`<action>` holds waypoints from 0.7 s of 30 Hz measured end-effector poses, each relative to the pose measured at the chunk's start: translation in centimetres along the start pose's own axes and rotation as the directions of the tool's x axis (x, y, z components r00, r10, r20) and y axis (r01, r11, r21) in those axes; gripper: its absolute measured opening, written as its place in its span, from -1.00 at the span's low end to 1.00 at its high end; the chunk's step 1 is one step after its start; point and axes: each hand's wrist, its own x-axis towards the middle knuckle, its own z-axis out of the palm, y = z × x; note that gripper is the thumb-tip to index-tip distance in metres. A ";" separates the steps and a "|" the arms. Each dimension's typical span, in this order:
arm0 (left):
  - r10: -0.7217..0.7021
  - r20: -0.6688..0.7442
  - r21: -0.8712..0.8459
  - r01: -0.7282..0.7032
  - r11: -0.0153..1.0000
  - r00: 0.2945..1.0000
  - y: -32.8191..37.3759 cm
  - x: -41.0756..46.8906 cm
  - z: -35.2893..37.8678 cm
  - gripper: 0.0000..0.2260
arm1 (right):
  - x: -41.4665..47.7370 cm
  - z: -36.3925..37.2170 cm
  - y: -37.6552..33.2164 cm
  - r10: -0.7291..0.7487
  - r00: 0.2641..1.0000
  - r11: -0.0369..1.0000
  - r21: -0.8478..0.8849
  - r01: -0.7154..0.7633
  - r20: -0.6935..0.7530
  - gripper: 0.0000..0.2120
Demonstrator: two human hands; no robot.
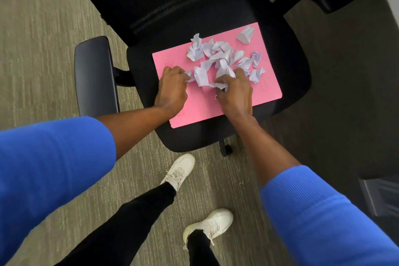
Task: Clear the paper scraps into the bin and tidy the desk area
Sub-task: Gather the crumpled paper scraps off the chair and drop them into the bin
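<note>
A black office chair (287, 67) carries a pink sheet (200, 106) on its seat, and the paper scraps (218, 56) lie heaped on that sheet. No bin is in view. The left hand (171, 88) and right hand (235, 95), a little apart, are each closed on scraps at the heap's near edge. Loose pieces could spill onto the carpet (54, 49) if the sheet slides or the hands overfill.

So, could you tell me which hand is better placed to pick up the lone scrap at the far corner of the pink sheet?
The right hand. It is already on the same side of the pink sheet as the lone scrap, while the left hand would have to cross the pile.
</note>
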 end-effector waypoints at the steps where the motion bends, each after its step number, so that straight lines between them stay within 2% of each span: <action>1: -0.023 -0.011 -0.010 0.023 1.000 1.000 0.0 -0.1 -0.2 -0.74 | -0.2 -0.2 -0.1 0.001 1.000 1.000 0.017 -0.001 -0.017 -0.77; 5: -0.175 -0.070 -0.108 0.167 0.980 0.982 0.0 -1.8 -1.0 -0.78 | -1.3 -1.3 -0.2 0.005 0.998 0.995 0.100 0.001 -0.068 -0.72; 7: -0.202 -0.079 -0.149 0.189 0.971 0.976 0.4 -3.3 -1.3 -0.78 | -2.1 -2.0 -0.2 0.004 0.996 0.991 0.131 0.008 -0.088 -0.70; 15: -0.189 -0.050 -0.287 0.167 0.943 0.981 5.1 -10.7 0.4 -0.86 | -8.8 -4.4 1.7 0.111 0.982 0.973 0.217 -0.076 -0.152 -0.70; 21: -0.058 0.036 -0.320 0.067 0.945 0.998 10.4 -15.2 3.6 -0.88 | -16.8 -5.0 6.8 0.346 0.922 0.907 0.314 -0.281 -0.176 -0.74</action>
